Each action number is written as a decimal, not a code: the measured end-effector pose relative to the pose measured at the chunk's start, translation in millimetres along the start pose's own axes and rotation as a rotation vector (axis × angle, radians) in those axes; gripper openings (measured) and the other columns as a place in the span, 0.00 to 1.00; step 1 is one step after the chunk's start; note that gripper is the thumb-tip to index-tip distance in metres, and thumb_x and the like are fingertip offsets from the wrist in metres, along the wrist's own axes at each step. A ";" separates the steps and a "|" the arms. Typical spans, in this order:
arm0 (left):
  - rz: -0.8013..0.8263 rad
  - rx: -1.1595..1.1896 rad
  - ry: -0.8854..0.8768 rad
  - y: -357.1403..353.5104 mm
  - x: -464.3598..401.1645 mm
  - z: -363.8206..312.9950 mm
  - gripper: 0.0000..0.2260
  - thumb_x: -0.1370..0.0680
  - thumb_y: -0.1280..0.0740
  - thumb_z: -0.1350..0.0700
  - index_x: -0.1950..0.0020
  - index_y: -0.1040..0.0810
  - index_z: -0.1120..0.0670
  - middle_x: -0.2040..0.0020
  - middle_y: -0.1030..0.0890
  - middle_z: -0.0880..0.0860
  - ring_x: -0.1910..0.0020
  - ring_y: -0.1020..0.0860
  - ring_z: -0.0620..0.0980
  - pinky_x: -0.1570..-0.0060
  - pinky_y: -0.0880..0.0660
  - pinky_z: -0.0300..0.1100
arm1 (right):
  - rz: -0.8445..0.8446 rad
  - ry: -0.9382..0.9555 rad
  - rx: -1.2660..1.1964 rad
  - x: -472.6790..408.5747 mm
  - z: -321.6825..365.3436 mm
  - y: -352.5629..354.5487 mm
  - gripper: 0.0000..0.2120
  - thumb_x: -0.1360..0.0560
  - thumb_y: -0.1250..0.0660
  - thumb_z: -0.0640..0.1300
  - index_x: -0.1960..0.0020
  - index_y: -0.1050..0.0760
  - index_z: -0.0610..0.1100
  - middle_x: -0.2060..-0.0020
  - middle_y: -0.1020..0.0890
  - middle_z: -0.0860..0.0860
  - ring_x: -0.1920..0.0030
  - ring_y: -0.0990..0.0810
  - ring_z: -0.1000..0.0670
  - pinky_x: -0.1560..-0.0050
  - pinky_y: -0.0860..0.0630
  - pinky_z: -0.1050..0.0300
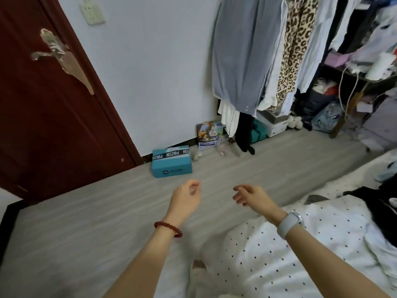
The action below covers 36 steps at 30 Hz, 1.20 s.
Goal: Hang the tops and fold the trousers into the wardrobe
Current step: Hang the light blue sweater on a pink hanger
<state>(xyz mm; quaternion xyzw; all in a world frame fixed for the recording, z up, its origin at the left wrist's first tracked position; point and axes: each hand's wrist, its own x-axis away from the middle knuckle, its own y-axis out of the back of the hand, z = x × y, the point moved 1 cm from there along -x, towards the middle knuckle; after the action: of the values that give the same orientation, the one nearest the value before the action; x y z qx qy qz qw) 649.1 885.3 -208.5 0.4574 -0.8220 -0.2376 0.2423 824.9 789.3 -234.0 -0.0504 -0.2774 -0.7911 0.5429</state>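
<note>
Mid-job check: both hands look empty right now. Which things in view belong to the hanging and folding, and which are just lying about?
Job:
- left hand, right hand, both empty
- hanging clothes in the open wardrobe
- dark garment on the bed

Lying about:
- teal box
- colourful carton
- white box
- door
</note>
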 end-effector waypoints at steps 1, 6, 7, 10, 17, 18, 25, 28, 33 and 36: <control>0.016 -0.015 -0.014 1.8 -28.1 -1.9 0.10 0.21 0.38 0.58 0.42 0.23 0.56 0.45 0.20 0.52 0.45 0.23 0.49 0.48 0.29 0.36 | -0.016 -0.002 -0.022 -26.5 5.4 3.3 0.14 0.19 0.46 0.39 0.41 0.26 0.36 0.58 0.20 0.47 0.61 0.22 0.51 0.61 0.27 0.63; 0.112 -0.104 -0.108 9.2 -156.2 -37.4 0.10 0.21 0.38 0.58 0.42 0.23 0.56 0.44 0.21 0.52 0.46 0.22 0.48 0.53 0.32 0.31 | -0.121 -0.081 -0.115 -128.7 24.7 34.6 0.14 0.20 0.47 0.39 0.41 0.27 0.36 0.59 0.20 0.47 0.61 0.22 0.49 0.61 0.27 0.61; 0.134 -0.117 -0.141 7.9 -174.9 -47.8 0.10 0.21 0.39 0.58 0.41 0.24 0.56 0.44 0.21 0.51 0.48 0.23 0.46 0.54 0.34 0.29 | -0.142 -0.097 -0.126 -139.7 27.2 42.2 0.13 0.20 0.47 0.39 0.41 0.27 0.37 0.59 0.20 0.47 0.60 0.22 0.49 0.60 0.27 0.61; 0.239 -0.157 -0.237 -12.2 -238.7 -89.4 0.11 0.20 0.40 0.58 0.39 0.25 0.56 0.42 0.22 0.50 0.49 0.27 0.42 0.55 0.36 0.27 | -0.242 -0.153 -0.186 -170.2 30.4 80.0 0.12 0.20 0.47 0.39 0.43 0.27 0.40 0.61 0.20 0.51 0.61 0.21 0.52 0.60 0.26 0.62; 0.586 -0.192 -0.492 -134.3 -341.6 -185.8 0.11 0.21 0.40 0.61 0.41 0.23 0.57 0.44 0.20 0.53 0.45 0.23 0.51 0.52 0.32 0.33 | -0.677 -0.359 -0.320 -195.1 -24.3 179.7 0.13 0.20 0.46 0.37 0.42 0.26 0.35 0.65 0.21 0.50 0.72 0.23 0.60 0.68 0.28 0.67; 0.651 -0.189 -0.523 -157.5 -354.1 -200.9 0.11 0.21 0.40 0.61 0.41 0.23 0.58 0.44 0.20 0.54 0.45 0.22 0.51 0.52 0.32 0.34 | -0.755 -0.400 -0.346 -196.7 -36.2 195.7 0.13 0.20 0.46 0.36 0.42 0.26 0.34 0.66 0.22 0.51 0.73 0.23 0.60 0.69 0.29 0.68; 1.011 -0.195 -0.687 -287.8 -402.6 -299.2 0.10 0.21 0.41 0.62 0.41 0.24 0.60 0.45 0.21 0.56 0.48 0.24 0.49 0.56 0.35 0.29 | -1.162 -0.624 -0.478 -187.5 -77.6 271.0 0.14 0.20 0.46 0.39 0.39 0.27 0.38 0.55 0.21 0.46 0.62 0.23 0.53 0.66 0.29 0.68; 1.167 -0.245 -0.774 -355.1 -388.9 -343.9 0.10 0.20 0.41 0.60 0.41 0.24 0.59 0.45 0.21 0.55 0.49 0.25 0.48 0.54 0.34 0.31 | -1.296 -0.725 -0.483 -168.7 -100.1 302.5 0.15 0.21 0.44 0.41 0.36 0.29 0.42 0.51 0.21 0.46 0.55 0.21 0.50 0.58 0.25 0.59; 1.361 -0.309 -0.884 -466.3 -345.2 -387.4 0.11 0.21 0.40 0.57 0.40 0.25 0.56 0.42 0.22 0.53 0.47 0.25 0.47 0.47 0.29 0.37 | -1.463 -0.844 -0.315 -122.6 -151.6 382.1 0.16 0.20 0.45 0.40 0.33 0.31 0.40 0.40 0.23 0.45 0.45 0.23 0.45 0.45 0.29 0.56; 1.400 -0.357 -0.918 -543.9 -321.8 -412.8 0.13 0.20 0.40 0.56 0.36 0.28 0.54 0.39 0.25 0.50 0.43 0.25 0.46 0.47 0.31 0.35 | -1.517 -0.930 -0.182 -99.1 -220.7 455.1 0.17 0.22 0.45 0.38 0.34 0.29 0.40 0.39 0.24 0.44 0.40 0.25 0.44 0.41 0.30 0.54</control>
<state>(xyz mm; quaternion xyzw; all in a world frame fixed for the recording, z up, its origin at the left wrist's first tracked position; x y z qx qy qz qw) 1398.9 839.8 -282.0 -0.3423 -0.8820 -0.3207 0.0449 1317.5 645.9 -282.4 -0.2118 -0.3644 -0.8559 -0.2996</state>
